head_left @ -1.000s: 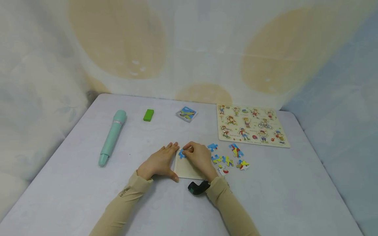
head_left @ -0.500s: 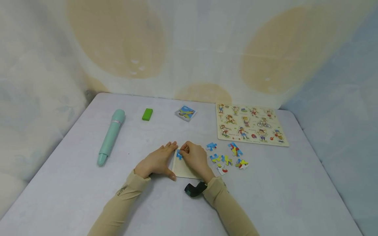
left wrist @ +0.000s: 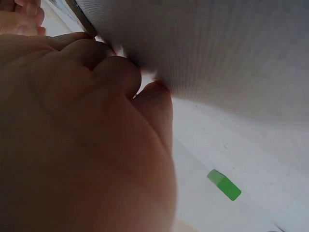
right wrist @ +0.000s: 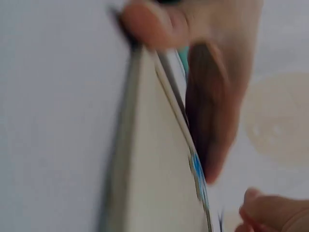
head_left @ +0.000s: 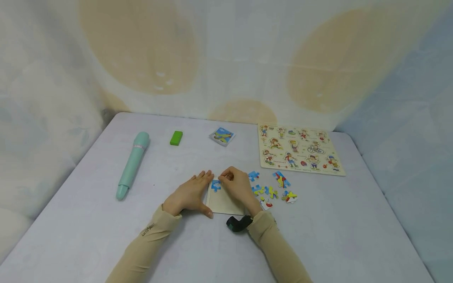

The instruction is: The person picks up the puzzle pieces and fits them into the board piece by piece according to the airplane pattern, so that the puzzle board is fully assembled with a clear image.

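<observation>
In the head view my left hand [head_left: 192,195] lies with straight, spread fingers against the left edge of a small square wooden puzzle tray [head_left: 226,202]. A blue jigsaw piece [head_left: 216,186] lies in the tray's upper left corner, also seen edge-on in the right wrist view. My right hand [head_left: 238,188] is over the tray's right side with curled fingers, thumb and index close together beside the piece. In the right wrist view, these fingertips [right wrist: 251,205] are slightly off the tray, with nothing visible between them. My left hand's knuckles fill much of the left wrist view.
Several loose jigsaw pieces [head_left: 271,192] lie right of the tray. Further back are a picture board [head_left: 301,151], a small airplane picture square [head_left: 222,136], a green block [head_left: 176,138] and a mint microphone-shaped stick [head_left: 133,165]. A black wrist device [head_left: 238,224] sits at my right wrist.
My right hand slid the blue piece left into the tray's corner, then drew back slightly to the right, uncovering more of it. My left hand stayed on the tray's edge.
</observation>
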`<state>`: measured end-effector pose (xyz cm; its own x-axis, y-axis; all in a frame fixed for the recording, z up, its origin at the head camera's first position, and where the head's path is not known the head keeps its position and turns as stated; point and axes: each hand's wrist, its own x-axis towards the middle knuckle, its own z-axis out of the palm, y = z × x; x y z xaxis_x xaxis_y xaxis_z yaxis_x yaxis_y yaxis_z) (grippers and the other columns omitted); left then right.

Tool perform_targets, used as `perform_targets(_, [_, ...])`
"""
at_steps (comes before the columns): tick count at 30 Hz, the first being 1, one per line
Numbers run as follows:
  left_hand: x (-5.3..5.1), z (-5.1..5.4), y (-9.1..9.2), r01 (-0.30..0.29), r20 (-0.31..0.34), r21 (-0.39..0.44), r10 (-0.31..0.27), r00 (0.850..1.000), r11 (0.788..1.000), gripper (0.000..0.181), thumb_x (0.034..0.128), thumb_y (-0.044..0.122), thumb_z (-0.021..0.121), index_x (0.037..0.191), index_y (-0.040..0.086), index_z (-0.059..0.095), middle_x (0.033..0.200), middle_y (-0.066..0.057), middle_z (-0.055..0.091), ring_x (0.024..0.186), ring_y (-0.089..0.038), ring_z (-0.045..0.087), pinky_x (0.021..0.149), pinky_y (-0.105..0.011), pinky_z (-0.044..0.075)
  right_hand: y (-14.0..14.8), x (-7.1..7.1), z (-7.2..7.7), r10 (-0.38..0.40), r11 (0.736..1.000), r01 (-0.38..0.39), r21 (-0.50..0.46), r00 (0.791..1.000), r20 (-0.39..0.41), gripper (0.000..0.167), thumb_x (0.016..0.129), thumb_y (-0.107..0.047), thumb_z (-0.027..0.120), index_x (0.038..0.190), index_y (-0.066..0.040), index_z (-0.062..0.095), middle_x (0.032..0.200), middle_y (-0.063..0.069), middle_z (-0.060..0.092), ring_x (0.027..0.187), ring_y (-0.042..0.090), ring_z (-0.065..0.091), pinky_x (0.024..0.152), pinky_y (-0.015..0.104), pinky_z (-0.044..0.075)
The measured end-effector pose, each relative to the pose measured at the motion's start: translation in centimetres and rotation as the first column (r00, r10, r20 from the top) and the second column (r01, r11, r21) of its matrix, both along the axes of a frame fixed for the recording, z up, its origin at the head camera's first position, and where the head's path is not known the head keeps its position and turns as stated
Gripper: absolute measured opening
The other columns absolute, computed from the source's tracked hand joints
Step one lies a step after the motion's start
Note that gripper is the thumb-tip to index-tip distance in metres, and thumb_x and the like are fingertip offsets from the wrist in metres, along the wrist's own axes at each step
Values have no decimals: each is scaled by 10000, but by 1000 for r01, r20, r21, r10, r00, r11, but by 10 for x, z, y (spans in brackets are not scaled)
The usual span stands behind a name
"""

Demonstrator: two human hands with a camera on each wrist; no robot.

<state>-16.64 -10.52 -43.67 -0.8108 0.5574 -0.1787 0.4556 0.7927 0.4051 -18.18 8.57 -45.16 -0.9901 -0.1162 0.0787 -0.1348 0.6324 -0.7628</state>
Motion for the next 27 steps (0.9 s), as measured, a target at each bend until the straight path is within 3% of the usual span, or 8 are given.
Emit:
perform_targets(8, [0,1,2,-12,12,-11,12,1000,1000,1272,561,528,894,1524,9,245,1614,-146,199,1506,-323,157,1223,-490,186,41,-10,13,-32,997,37,-61,996,86,168,940,-235,634,1028,-103,688,992,74,697,810,177,601,668,242,468])
perform_targets(16, [1,0,3,-9,8,-28,9,1000,1000,1280,567,539,886,1528,6,229,1615,-151,190,1507,-323,150,1225,-483,182,84,-13,15,-35,997,23,78,987,157,296,917,-202,657,1193,-94,659,1238,117,630,953,232,594,731,276,486])
perform_targets(22, [0,0,3,-9,5,-36,9,1000,999,1290,569,547,883,1529,0,217,1616,-152,188,1509,-321,145,1225,-487,180,97,-12,18,-16,990,-9,141,984,176,399,863,-122,697,1249,-52,624,1266,179,553,1008,279,533,851,393,479])
perform_targets(27, [-1,-3,2,-9,-1,-25,9,1000,1000,1295,565,544,886,1526,-10,218,1613,-161,194,1508,-326,148,1222,-494,182,102,-12,17,-27,988,-1,156,984,178,390,867,-92,687,1250,-54,622,1255,174,568,1022,283,544,838,376,480])
